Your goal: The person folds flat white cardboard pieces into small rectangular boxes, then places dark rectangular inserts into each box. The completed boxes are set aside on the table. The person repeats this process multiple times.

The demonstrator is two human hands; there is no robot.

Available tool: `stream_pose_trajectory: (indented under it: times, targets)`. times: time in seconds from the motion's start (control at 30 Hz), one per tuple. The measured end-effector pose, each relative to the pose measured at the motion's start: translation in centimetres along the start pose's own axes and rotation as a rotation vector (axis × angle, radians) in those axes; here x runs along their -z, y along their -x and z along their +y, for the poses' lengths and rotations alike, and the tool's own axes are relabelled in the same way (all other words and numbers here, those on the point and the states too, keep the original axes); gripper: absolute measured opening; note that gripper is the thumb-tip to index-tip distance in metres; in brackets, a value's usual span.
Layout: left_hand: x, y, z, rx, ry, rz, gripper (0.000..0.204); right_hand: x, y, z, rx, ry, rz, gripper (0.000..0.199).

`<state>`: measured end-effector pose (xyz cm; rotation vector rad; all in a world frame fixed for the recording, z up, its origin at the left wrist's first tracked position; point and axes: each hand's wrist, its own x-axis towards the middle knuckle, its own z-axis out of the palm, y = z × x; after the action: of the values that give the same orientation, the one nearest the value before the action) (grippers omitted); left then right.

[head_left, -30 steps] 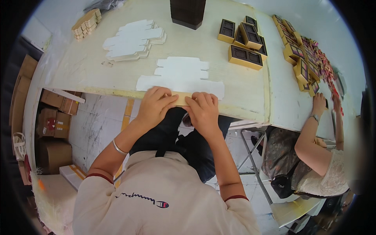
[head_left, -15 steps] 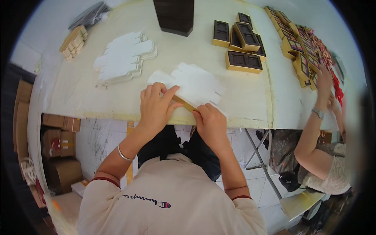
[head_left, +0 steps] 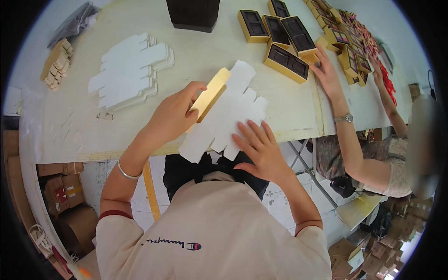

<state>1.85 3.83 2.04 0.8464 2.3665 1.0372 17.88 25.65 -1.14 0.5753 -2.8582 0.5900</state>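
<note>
A flat white die-cut card blank (head_left: 228, 112) lies at the near edge of the pale table (head_left: 196, 60), partly overhanging it. One long flap (head_left: 211, 94), gold on its inner face, is folded upright. My left hand (head_left: 173, 115) grips that gold flap with thumb and fingers. My right hand (head_left: 259, 148) lies flat, fingers spread, pressing on the blank's near right part.
A stack of white blanks (head_left: 128, 70) lies at the left, small wooden pieces (head_left: 56, 65) beyond. A dark box (head_left: 193, 14) stands at the back. Gold trays with dark inserts (head_left: 284, 60) fill the right, where another person's hand (head_left: 326, 74) reaches. Cardboard boxes (head_left: 60, 191) sit below.
The blank has turned from lying square to the edge to lying diagonally. Its gold flap now stands up in my left hand, and my right hand has shifted onto the blank's near right part.
</note>
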Motion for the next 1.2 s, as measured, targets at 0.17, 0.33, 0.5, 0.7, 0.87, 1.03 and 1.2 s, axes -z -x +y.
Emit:
stream_pose_trajectory:
  times: [0.17,0.33,0.5,0.7,0.87,1.03,1.2]
  targets:
    - [-2.1,-1.2,-1.3,-0.347,-0.192,0.149,0.037,-3.1,0.4,-1.0,0.109,0.125,0.235,0.035]
    - [-1.9,-3.1,-1.6,-0.474,-0.316,0.135,0.035,0.1,-5.1,-1.0,0.044,-0.295,-0.011,0.018]
    - [-1.3,-3.8,-1.8,-0.467,-0.345,0.157,0.032,1.2,-2.4,2.2,0.119,-0.135,0.056,0.03]
    - [-1.2,-5.0,-2.0,-0.435,-0.281,0.104,0.035,-0.5,-2.3,0.9,0.152,-0.062,0.156,0.029]
    - [-0.8,-4.5,-2.8,-0.317,-0.057,0.018,0.032,-0.5,-2.9,1.3,0.008,-0.243,0.102,0.019]
    - [-0.6,-3.9,-1.7,-0.307,-0.132,0.024,0.026,-1.4,-6.3,1.8,-0.154,-0.123,0.194,0.017]
    - [-1.0,-2.0,-1.6,-0.349,-0.22,0.078,0.023,-2.4,-5.9,2.2,-0.025,-0.026,0.247,0.023]
